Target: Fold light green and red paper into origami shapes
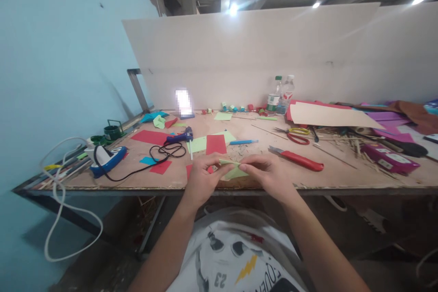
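A small light green paper piece (229,162) is pinched between both hands just above the table's front edge. My left hand (204,175) grips its left end with thumb and fingertips, and my right hand (267,174) holds the right end the same way. Beneath the hands lies another light green sheet (237,173). Just beyond them are a red paper rectangle (216,144) and a blue pen (243,142). To the right of my right hand rests a red-handled knife (301,160).
A blue glue gun (180,136) with a black cord and a blue-white power strip (108,161) are on the left. Yellow-red scissors (297,136), two bottles (273,99), thin sticks, stacked paper (331,115) and a magenta box (389,158) lie to the right.
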`<action>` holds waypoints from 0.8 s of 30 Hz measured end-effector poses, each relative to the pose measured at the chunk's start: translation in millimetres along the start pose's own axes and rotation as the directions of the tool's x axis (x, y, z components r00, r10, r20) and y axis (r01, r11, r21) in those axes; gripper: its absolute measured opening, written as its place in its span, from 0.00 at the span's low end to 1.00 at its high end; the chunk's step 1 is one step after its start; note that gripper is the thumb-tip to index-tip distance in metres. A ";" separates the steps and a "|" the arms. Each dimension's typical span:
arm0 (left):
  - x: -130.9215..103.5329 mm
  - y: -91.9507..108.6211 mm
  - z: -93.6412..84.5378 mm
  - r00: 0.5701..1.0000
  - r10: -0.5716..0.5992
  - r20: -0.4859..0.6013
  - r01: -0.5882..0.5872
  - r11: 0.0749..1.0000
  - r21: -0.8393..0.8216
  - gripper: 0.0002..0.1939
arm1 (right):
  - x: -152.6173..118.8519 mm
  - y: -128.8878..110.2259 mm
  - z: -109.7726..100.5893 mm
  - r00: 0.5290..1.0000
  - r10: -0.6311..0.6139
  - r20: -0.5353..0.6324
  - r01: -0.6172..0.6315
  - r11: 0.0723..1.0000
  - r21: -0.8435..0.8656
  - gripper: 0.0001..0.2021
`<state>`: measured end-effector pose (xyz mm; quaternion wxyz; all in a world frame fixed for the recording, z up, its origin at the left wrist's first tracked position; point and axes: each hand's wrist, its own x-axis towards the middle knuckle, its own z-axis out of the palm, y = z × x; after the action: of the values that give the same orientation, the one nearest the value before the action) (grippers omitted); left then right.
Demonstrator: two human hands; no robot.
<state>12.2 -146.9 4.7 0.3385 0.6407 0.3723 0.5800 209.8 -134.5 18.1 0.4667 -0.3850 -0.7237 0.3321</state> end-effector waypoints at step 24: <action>2.6 -4.5 1.4 0.993 -0.084 -0.080 0.071 0.986 -0.154 0.10 | -1.1 1.1 -0.2 0.996 0.025 -0.082 -0.027 0.999 -0.029 0.09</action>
<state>13.3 -142.4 2.0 0.3918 0.5726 0.3663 0.6200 210.6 -134.9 16.8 0.4856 -0.4147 -0.7039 0.3111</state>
